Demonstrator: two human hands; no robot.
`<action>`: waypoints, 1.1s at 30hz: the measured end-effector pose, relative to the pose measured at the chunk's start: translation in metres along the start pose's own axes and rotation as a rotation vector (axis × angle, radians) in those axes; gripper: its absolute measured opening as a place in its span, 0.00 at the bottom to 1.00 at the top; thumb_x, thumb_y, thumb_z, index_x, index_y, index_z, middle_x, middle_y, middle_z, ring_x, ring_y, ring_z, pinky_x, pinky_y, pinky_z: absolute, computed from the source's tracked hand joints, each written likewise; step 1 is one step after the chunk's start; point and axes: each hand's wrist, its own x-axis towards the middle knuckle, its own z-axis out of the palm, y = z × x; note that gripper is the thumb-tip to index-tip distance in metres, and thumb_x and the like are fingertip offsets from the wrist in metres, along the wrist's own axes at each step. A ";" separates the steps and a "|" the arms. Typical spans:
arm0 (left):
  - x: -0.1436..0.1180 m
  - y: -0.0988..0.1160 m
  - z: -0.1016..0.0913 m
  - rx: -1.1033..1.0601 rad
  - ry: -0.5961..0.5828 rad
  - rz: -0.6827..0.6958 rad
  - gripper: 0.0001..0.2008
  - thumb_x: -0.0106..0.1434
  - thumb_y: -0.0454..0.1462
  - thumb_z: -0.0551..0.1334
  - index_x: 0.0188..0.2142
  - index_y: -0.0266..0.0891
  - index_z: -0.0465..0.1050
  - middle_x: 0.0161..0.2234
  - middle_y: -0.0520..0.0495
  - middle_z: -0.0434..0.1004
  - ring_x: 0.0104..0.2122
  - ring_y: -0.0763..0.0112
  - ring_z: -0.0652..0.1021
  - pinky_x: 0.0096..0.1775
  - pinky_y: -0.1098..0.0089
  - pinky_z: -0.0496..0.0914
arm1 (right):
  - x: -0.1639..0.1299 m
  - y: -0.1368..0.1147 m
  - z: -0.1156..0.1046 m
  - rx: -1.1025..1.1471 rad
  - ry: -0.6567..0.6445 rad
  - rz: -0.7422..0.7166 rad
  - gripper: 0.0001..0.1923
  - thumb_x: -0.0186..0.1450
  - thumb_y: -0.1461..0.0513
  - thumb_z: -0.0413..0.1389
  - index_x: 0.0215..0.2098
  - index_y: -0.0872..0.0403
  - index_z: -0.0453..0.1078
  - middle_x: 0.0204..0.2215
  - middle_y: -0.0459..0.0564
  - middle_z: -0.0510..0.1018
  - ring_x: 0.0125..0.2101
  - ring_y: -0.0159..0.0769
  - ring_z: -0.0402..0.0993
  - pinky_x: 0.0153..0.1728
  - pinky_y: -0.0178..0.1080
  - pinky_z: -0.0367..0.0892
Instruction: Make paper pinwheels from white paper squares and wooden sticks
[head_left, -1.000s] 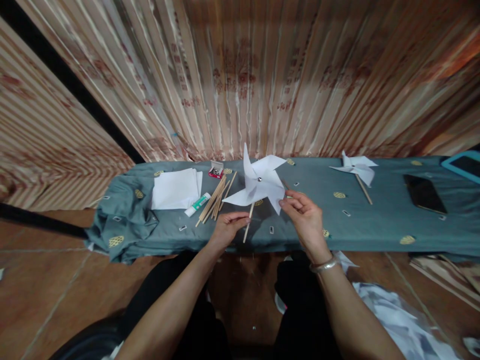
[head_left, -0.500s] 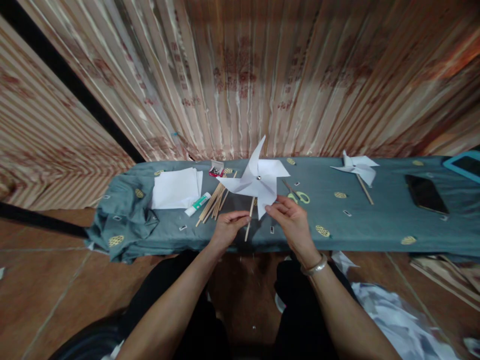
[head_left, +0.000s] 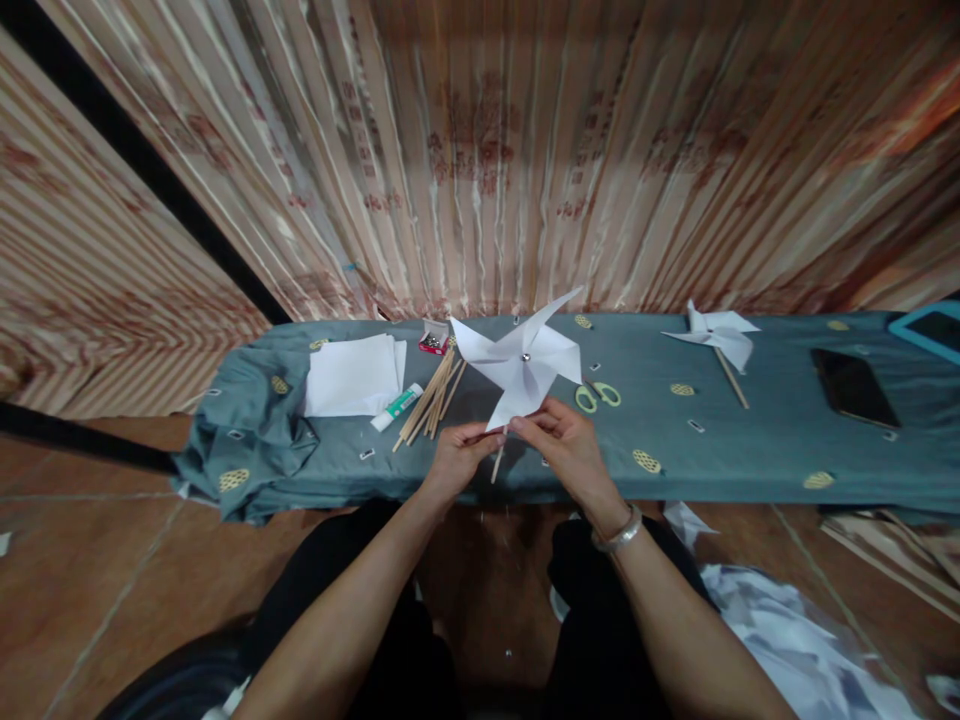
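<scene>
Since the earlier frame the white paper pinwheel (head_left: 523, 365) has turned, a blade now pointing up to the right, and the right hand (head_left: 564, 445) has slid left to the lowest blade. That hand pinches the blade's tip between thumb and fingers. The left hand (head_left: 457, 458) is closed on the pinwheel's wooden stick (head_left: 497, 462), holding it above the grey-green tablecloth (head_left: 750, 450). Green-handled scissors (head_left: 596, 396) lie just right of the pinwheel; a bundle of wooden sticks (head_left: 431, 400) lies to its left.
</scene>
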 end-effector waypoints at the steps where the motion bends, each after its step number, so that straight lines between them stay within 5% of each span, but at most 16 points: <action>1: 0.000 0.001 -0.001 0.000 0.010 -0.003 0.16 0.40 0.41 0.75 0.30 0.39 0.83 0.30 0.48 0.84 0.32 0.66 0.80 0.44 0.66 0.71 | 0.000 -0.001 -0.004 -0.042 0.004 -0.023 0.17 0.54 0.51 0.64 0.35 0.54 0.74 0.26 0.48 0.82 0.27 0.35 0.77 0.30 0.36 0.68; 6: 0.001 0.003 -0.007 0.006 0.052 -0.014 0.18 0.38 0.43 0.76 0.30 0.39 0.83 0.31 0.47 0.84 0.34 0.63 0.81 0.46 0.63 0.71 | 0.000 -0.006 -0.034 -0.230 0.265 -0.177 0.14 0.60 0.51 0.61 0.34 0.53 0.75 0.22 0.46 0.80 0.25 0.34 0.76 0.31 0.37 0.69; 11: -0.001 0.000 -0.007 0.042 0.026 -0.053 0.16 0.37 0.42 0.76 0.28 0.40 0.83 0.29 0.48 0.84 0.32 0.65 0.80 0.43 0.65 0.72 | 0.006 -0.005 -0.061 -0.474 0.530 -0.337 0.19 0.59 0.53 0.61 0.46 0.53 0.73 0.38 0.52 0.83 0.35 0.38 0.78 0.44 0.45 0.71; 14: -0.003 -0.001 -0.006 0.060 -0.024 -0.075 0.15 0.39 0.41 0.75 0.29 0.39 0.83 0.29 0.49 0.84 0.32 0.67 0.80 0.43 0.66 0.72 | 0.011 -0.002 -0.065 -0.476 0.498 -0.348 0.22 0.59 0.54 0.61 0.50 0.53 0.72 0.43 0.54 0.81 0.39 0.40 0.78 0.47 0.47 0.70; 19: -0.005 0.001 -0.004 0.059 -0.050 -0.085 0.14 0.39 0.40 0.75 0.28 0.39 0.83 0.29 0.48 0.84 0.31 0.68 0.79 0.44 0.67 0.71 | 0.015 0.001 -0.060 -0.394 0.454 -0.300 0.21 0.58 0.55 0.61 0.47 0.54 0.73 0.38 0.54 0.83 0.37 0.41 0.79 0.44 0.46 0.72; 33: -0.002 0.001 -0.002 0.036 0.063 -0.032 0.13 0.38 0.39 0.75 0.26 0.40 0.82 0.27 0.48 0.83 0.29 0.68 0.78 0.37 0.68 0.72 | 0.008 0.009 -0.045 -0.180 0.341 -0.158 0.18 0.57 0.54 0.62 0.43 0.53 0.75 0.32 0.49 0.82 0.32 0.36 0.77 0.40 0.42 0.72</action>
